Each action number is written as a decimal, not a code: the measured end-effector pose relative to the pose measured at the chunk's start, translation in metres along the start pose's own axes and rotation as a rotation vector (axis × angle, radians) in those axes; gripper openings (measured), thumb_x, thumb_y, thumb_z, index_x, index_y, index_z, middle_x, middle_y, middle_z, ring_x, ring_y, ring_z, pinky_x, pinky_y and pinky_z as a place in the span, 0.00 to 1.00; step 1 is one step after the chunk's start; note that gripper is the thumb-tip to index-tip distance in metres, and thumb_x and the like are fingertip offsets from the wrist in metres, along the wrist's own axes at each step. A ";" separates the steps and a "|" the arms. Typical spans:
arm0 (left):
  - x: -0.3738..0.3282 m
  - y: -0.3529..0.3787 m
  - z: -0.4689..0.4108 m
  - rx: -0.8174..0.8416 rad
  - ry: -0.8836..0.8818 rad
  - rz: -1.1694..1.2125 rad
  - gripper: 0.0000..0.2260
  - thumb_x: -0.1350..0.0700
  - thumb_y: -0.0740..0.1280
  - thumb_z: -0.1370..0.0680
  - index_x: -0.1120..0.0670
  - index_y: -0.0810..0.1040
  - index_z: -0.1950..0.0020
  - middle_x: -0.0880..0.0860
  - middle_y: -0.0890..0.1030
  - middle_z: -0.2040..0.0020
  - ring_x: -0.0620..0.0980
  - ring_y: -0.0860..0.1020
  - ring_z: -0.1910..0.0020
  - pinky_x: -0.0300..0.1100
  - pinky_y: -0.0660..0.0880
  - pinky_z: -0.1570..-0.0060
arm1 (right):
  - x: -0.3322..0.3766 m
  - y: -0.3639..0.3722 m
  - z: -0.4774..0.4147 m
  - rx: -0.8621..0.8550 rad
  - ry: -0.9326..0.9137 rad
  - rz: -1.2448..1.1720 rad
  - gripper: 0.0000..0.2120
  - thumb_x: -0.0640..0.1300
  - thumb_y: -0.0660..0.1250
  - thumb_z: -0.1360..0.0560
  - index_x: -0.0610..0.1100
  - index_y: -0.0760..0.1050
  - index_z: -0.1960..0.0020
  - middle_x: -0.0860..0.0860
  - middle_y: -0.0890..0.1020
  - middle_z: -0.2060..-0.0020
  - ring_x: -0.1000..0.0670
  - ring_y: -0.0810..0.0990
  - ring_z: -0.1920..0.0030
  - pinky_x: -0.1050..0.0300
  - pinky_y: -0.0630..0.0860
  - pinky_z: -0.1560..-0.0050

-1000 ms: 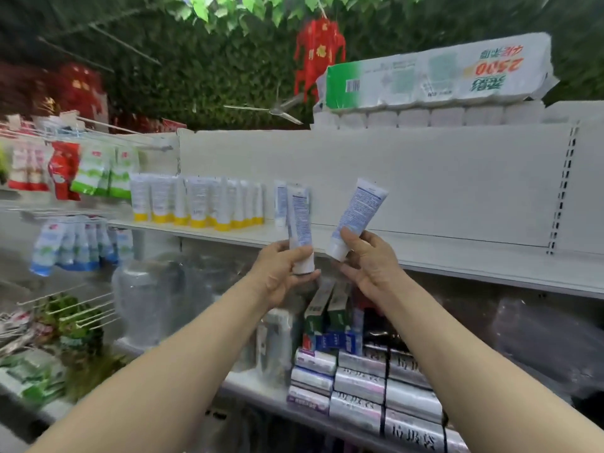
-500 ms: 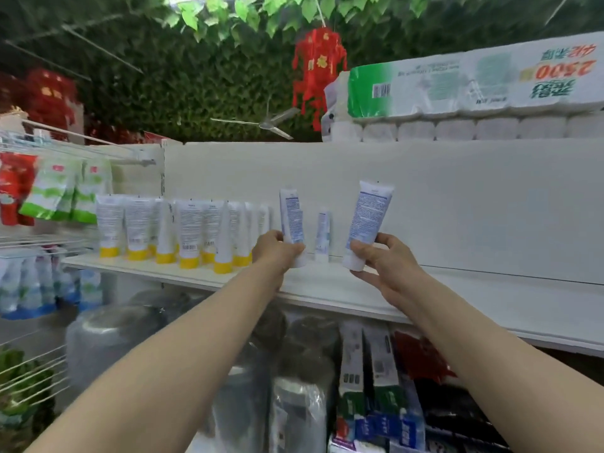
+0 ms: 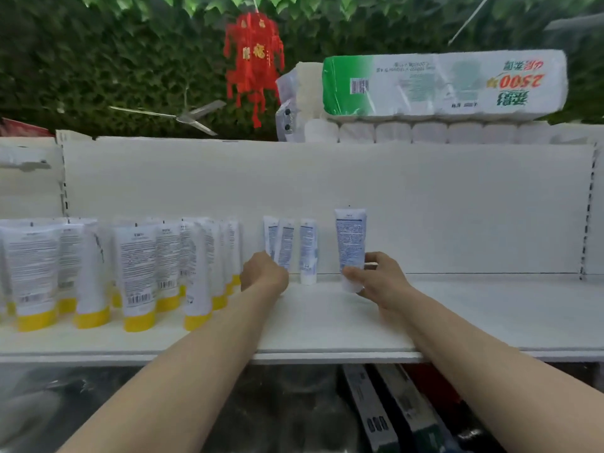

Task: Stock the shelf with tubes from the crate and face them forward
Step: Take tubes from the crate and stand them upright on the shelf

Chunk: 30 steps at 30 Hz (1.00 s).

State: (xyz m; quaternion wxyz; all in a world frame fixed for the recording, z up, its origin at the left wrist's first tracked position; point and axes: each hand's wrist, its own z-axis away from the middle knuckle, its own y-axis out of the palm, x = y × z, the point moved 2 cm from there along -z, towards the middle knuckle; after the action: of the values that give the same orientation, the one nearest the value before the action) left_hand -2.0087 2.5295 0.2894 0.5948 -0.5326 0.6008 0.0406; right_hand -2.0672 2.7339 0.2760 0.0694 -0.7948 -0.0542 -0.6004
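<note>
On the white shelf [image 3: 327, 325], my left hand [image 3: 264, 273] holds a white-and-blue tube [image 3: 285, 245] upright near the back, beside another such tube [image 3: 270, 235] on its left. A third small tube [image 3: 308, 253] stands alone just to the right. My right hand [image 3: 376, 277] grips a wider white-and-blue tube [image 3: 350, 240] by its lower end, cap down on the shelf. All these tubes show their printed back text. The crate is out of view.
Several white tubes with yellow caps [image 3: 137, 276] fill the shelf's left part. The shelf to the right of my right hand is bare up to the upright [image 3: 585, 223]. Packs of tissue rolls [image 3: 441, 83] lie on top. Boxed goods [image 3: 392, 410] sit on the lower shelf.
Both hands moved forward and down from the air to the shelf, standing their tubes upright on it. The view came closer to the shelf.
</note>
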 end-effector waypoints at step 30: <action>0.013 -0.010 -0.002 0.077 -0.082 0.106 0.14 0.55 0.75 0.29 0.60 0.78 0.47 0.57 0.80 0.48 0.57 0.79 0.51 0.42 0.71 0.59 | 0.006 0.051 -0.025 0.044 -0.134 0.442 0.21 0.54 0.79 0.35 0.47 0.72 0.52 0.51 0.80 0.53 0.49 0.79 0.51 0.54 0.75 0.53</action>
State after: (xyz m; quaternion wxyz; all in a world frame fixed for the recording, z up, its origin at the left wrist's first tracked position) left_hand -1.9994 2.5155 0.2861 0.6361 -0.4746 0.6043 0.0706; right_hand -2.0810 2.6796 0.2862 0.2130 -0.8237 0.1037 -0.5152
